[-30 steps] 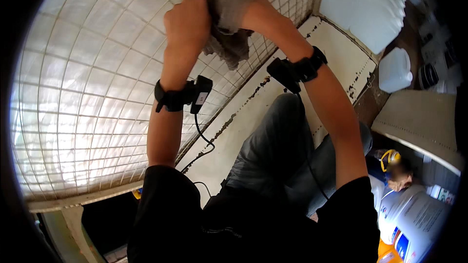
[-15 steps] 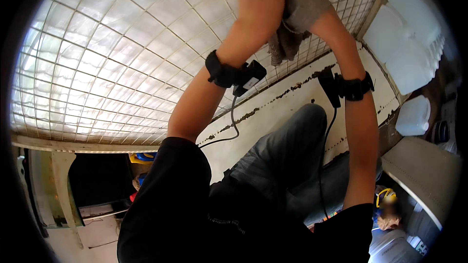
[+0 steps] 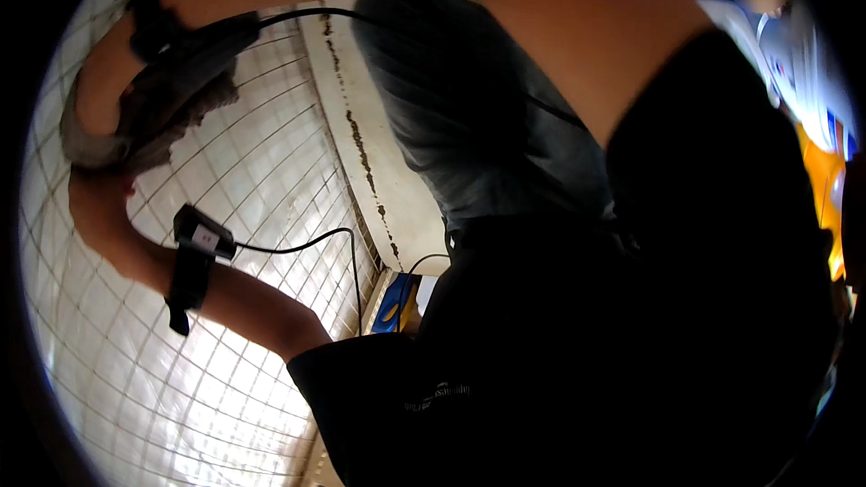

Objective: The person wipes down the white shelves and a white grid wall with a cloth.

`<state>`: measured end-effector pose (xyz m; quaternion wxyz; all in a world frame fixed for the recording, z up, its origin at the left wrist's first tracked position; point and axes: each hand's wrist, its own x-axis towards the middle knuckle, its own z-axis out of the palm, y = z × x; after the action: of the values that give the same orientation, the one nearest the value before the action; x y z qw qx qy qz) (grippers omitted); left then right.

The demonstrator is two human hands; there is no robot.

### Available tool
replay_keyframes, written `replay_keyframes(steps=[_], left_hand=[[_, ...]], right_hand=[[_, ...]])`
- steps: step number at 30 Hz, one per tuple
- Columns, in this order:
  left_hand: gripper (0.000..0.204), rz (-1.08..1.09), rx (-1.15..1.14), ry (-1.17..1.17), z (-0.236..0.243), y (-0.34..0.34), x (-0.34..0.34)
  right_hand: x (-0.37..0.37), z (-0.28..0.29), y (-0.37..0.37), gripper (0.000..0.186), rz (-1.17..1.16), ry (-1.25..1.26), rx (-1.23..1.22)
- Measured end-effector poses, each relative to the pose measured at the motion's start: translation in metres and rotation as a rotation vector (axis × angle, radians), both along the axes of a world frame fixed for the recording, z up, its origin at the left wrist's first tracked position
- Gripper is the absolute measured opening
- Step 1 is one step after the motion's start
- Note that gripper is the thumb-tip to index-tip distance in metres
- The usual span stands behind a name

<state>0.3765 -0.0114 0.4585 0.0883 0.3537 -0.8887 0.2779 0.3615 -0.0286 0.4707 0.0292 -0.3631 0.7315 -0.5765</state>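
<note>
A grey cloth [image 3: 180,122] with a ragged, dark hanging edge is bunched up at the far left, in front of a wire mesh panel [image 3: 280,153]. My left hand [image 3: 97,203] is closed at the cloth's lower end. Just above it my right hand [image 3: 101,95] is bent round, closed on the same cloth, with part of the grey fabric wrapped between the two hands. Most fingers of both hands are hidden by the cloth and by shadow. Whether the cloth touches the mesh I cannot tell.
A black strapped device [image 3: 200,243] with a cable sits on my left wrist, another [image 3: 185,36] on my right. Beside my jeans-clad leg [image 3: 424,99] runs a cream ledge [image 3: 347,90] with a rusty seam. A blue and yellow object [image 3: 394,302] lies beyond the mesh's lower corner.
My view has turned sharply, so the mesh and both hands now lie at the left. The cloth is still in my hands, and my right arm now crosses the top of the view.
</note>
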Motion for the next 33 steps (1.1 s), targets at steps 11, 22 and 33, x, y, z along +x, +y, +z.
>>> replay_keyframes(steps=[11, 22, 33], left_hand=[[0.025, -0.059, 0.055, 0.042, -0.001, -0.005, -0.004], [0.028, -0.079, 0.054, 0.010, 0.008, 0.006, 0.000], [0.032, -0.055, 0.123, 0.032, 0.015, 0.008, 0.000]], right_hand=[[0.016, 0.016, -0.068, 0.030, -0.273, -0.376, 0.133], [0.044, 0.019, 0.048, 0.011, -0.427, -0.453, 0.085], [0.049, 0.016, -0.030, 0.020, -0.148, -0.201, 0.155]])
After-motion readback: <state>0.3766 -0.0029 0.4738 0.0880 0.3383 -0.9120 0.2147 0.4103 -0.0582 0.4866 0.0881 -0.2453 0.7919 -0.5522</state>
